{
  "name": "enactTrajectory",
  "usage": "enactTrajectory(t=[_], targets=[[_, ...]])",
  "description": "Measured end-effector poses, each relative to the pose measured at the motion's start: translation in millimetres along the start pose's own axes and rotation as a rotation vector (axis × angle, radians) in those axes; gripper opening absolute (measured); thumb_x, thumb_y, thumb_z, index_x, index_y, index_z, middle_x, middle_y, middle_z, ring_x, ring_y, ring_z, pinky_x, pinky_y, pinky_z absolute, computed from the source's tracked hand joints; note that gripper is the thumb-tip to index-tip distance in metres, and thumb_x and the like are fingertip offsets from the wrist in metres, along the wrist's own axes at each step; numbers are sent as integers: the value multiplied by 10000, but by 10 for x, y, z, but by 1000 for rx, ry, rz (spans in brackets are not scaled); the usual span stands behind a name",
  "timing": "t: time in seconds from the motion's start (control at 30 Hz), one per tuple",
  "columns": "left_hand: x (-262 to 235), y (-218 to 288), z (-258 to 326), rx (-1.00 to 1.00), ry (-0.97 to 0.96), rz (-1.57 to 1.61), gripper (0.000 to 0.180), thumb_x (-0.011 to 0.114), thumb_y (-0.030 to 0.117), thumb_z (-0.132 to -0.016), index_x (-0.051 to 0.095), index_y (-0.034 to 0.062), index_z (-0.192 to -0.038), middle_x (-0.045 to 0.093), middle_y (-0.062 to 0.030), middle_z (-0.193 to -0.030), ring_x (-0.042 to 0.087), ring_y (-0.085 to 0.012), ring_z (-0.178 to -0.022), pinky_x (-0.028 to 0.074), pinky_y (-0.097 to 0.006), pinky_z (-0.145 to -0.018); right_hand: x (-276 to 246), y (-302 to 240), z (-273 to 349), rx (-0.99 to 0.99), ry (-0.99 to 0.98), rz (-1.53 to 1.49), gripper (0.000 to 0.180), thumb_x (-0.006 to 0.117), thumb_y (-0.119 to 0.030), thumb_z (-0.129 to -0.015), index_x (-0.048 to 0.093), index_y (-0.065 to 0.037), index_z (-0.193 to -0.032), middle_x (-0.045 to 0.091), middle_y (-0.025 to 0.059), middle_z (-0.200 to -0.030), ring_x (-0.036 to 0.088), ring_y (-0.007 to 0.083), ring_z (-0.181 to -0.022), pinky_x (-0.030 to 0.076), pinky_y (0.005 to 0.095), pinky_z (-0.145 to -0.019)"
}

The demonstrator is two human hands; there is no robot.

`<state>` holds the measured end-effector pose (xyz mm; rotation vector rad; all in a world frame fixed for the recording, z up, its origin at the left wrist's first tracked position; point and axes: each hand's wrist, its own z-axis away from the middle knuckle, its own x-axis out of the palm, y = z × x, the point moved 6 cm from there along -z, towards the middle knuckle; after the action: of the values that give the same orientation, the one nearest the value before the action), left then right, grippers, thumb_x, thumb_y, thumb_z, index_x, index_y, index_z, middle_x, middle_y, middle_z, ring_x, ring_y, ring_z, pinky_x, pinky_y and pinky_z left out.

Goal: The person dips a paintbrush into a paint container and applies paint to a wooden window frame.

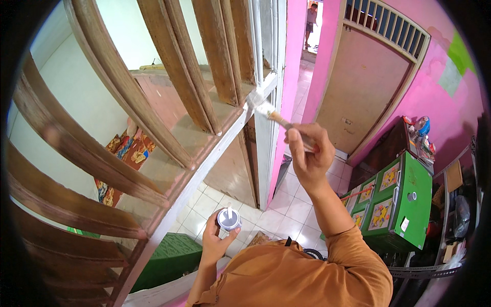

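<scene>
My right hand (310, 153) is closed round the handle of a paintbrush (279, 119), raised to the upper middle of the view. White paint coats the brush's bristles, which touch the frame corner where a white rail (204, 151) meets a white upright post (267, 169). Lower down, my left hand (216, 240) grips a small open paint can (228, 219) with greyish-white paint inside and a pale stick standing in it. Brown wooden slats (197, 92) rise from the ledge beside the rail, left of the brush.
A brown door (363, 82) stands in the pink wall (445, 77) at right. Below it is a green drawer cabinet (409, 204) near a cluttered shelf (460, 215). Patterned cloth (128, 158) shows behind the slats. A green box (171, 261) sits lower left. Another person (311, 23) is far off.
</scene>
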<state>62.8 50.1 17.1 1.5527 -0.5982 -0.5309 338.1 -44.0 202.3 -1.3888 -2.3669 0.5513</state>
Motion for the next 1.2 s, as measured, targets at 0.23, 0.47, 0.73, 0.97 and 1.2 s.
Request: enactTrajectory(t=[0.23,0.47,0.73,0.97,1.2], targets=[[-31,6,-4,26,2,15,652,795,-37,-823,469,-63,-1387,607,-130,-1247,608,-197,-1160,489,-346,-1025,-72,30,-123,36,54,-13,127,725,-10,-943,635,22,-1026,692,80,-833,656,92,-711,504,220,-637],[-78,-4,49,19,10,20,680,813,-3,-824,465,-60,-1405,600,-127,-1263,605,-203,-1183,490,-343,-1036,-74,-248,-537,-235,-54,133,160,722,20,-924,633,1,-1056,685,95,-895,638,136,-723,502,245,-630],[-100,-68,67,21,18,45,673,811,-3,-826,469,-58,-1403,603,-121,-1261,607,-195,-1178,486,-337,-1035,258,-493,-902,-474,-425,440,222,751,-1,-846,622,-51,-1020,648,100,-885,640,268,-753,516,377,-640],[-94,-47,91,9,20,59,644,804,-30,-822,476,-58,-1376,614,-120,-1243,610,-191,-1163,482,-342,-1036,344,-902,-1415,-813,-328,617,192,719,-31,-860,598,-45,-1009,622,76,-888,631,273,-796,509,379,-656],[-120,-79,108,-19,42,76,661,813,-17,-812,485,-47,-1386,601,-111,-1268,601,-187,-1189,476,-327,-1050,376,-777,-1159,-741,-633,625,199,724,-29,-867,587,-56,-1009,638,86,-911,644,275,-770,534,379,-636]])
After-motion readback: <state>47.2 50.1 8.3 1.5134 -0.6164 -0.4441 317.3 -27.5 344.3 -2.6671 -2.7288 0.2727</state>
